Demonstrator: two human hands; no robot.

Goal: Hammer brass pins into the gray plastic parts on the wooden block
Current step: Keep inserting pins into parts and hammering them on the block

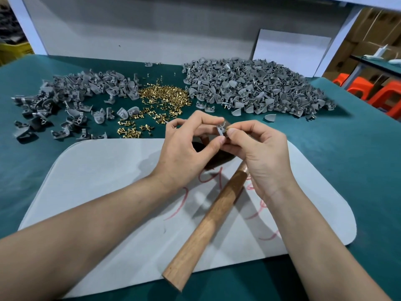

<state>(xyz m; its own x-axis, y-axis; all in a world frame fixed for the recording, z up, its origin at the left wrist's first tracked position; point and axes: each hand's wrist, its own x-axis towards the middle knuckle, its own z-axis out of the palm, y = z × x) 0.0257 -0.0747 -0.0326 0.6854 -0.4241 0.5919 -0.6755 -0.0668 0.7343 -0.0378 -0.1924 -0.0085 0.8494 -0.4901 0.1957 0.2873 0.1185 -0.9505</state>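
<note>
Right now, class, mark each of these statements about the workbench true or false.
1. The left hand and the right hand together pinch one gray part. True.
2. The brass pins sit in a box. False: they lie loose on the green table.
3. The bigger gray pile lies to the right of the pins. True.
4. The hammer has a metal handle. False: its handle is wooden.
</note>
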